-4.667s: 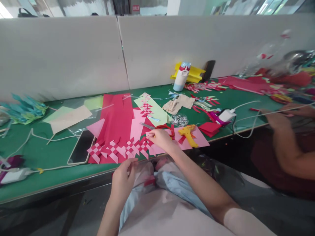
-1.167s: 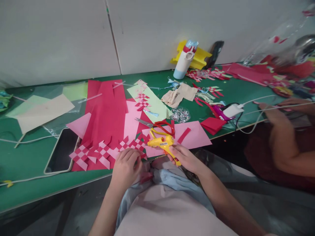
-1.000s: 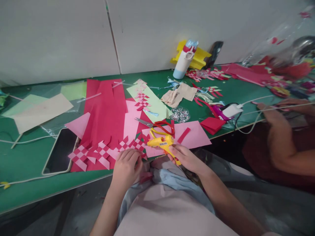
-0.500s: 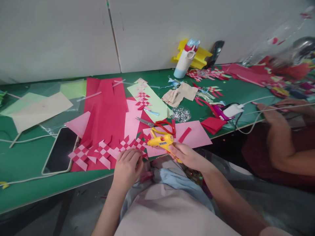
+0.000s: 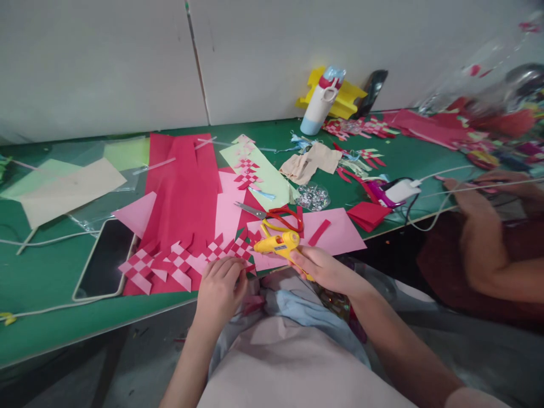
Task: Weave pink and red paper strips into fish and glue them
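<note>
The glue gun is just below the centre of the frame, its nozzle aimed left at the row of woven pieces. The right hand grasps it by the handle, fingers wrapped round the grip, probably so the trigger can be squeezed while the tip stays low over the paper. The left hand, lower centre, has its fingers curled over the near edge of the row's right end, perhaps to steady it; whether they pinch the paper or only rest on it, I cannot tell. The row lies along the front of the red paper, seemingly to be within easy reach.

Just above the gun, the scissors lie with blades to the left, their handles partly over the pink sheet, which also bears a red strip. At lower left a phone sits beside the row; at upper right of centre a bottle stands near the wall, likely to keep it off the working area.

Compared with the first frame, the gun has left the pink sheet for the right hand, and the left hand has come up onto the row. Since half a second ago almost nothing has shifted.
</note>
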Action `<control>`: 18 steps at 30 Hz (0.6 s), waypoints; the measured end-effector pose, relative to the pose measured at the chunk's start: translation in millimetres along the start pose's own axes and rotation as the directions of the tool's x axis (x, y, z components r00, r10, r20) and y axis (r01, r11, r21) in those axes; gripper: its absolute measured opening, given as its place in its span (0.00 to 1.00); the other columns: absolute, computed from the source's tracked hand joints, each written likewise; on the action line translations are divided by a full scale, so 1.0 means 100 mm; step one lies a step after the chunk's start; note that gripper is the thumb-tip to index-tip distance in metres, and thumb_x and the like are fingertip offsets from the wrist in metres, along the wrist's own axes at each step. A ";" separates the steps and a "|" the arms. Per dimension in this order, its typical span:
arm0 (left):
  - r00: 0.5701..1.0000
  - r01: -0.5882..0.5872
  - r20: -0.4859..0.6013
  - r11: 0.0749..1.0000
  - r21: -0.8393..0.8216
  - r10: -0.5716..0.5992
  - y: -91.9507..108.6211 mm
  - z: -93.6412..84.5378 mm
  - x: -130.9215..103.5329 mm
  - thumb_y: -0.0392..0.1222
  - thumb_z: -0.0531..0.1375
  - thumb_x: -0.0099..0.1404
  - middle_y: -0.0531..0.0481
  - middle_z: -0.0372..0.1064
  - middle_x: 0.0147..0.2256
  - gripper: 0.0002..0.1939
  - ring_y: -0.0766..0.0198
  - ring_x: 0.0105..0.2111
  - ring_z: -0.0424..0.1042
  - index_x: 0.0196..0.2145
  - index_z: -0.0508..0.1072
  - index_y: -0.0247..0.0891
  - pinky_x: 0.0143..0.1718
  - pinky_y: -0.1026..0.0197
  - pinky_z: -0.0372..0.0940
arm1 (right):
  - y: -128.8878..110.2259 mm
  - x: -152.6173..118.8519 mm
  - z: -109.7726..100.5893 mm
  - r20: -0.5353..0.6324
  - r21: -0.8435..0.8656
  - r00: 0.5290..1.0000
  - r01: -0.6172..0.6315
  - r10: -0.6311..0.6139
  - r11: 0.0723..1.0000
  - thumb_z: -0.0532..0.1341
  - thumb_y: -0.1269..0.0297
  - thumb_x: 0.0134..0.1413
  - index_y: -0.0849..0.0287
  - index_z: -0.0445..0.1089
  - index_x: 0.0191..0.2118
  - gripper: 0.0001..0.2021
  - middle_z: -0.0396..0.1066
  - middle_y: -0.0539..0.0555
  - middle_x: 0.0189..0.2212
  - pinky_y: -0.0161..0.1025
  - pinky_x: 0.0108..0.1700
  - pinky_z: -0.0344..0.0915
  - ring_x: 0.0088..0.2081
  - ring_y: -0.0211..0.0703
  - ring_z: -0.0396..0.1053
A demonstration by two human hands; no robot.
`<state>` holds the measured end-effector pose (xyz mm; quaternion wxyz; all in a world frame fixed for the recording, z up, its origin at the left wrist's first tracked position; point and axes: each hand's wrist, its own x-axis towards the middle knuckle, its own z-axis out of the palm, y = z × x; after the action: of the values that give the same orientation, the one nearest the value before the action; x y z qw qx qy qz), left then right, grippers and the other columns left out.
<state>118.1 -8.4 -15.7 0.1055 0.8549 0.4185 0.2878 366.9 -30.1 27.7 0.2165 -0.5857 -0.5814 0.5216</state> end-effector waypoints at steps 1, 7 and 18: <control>1.000 -0.001 -0.003 1.000 0.000 0.001 0.00 0.00 0.00 0.33 0.56 0.64 0.50 0.74 0.38 0.04 0.60 0.43 0.71 0.36 0.69 0.39 0.45 0.56 0.62 | 0.01 0.00 0.00 0.003 0.004 1.000 -0.002 0.002 1.000 0.47 0.43 0.63 0.60 0.61 0.32 0.23 0.61 0.49 0.25 0.33 0.28 0.60 0.26 0.36 0.62; 1.000 -0.003 -0.013 1.000 0.011 0.004 0.01 0.02 0.01 0.32 0.56 0.64 0.49 0.74 0.38 0.05 0.59 0.42 0.71 0.36 0.69 0.39 0.45 0.55 0.63 | 0.00 0.02 0.01 -0.020 -0.009 0.999 -0.028 0.027 1.000 0.47 0.42 0.62 0.60 0.62 0.31 0.24 0.62 0.49 0.24 0.34 0.28 0.60 0.26 0.37 0.63; 1.000 0.004 0.003 1.000 0.007 -0.004 0.02 0.00 0.00 0.33 0.55 0.64 0.48 0.74 0.38 0.05 0.59 0.42 0.71 0.36 0.70 0.39 0.45 0.55 0.63 | -0.03 0.00 0.00 -0.036 0.024 0.999 -0.027 0.028 0.999 0.47 0.41 0.61 0.61 0.63 0.33 0.25 0.61 0.49 0.23 0.34 0.28 0.60 0.26 0.37 0.62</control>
<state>119.2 -9.2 -14.9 0.1038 0.8549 0.4211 0.2847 365.8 -29.1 30.4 0.2268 -0.6006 -0.5629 0.5206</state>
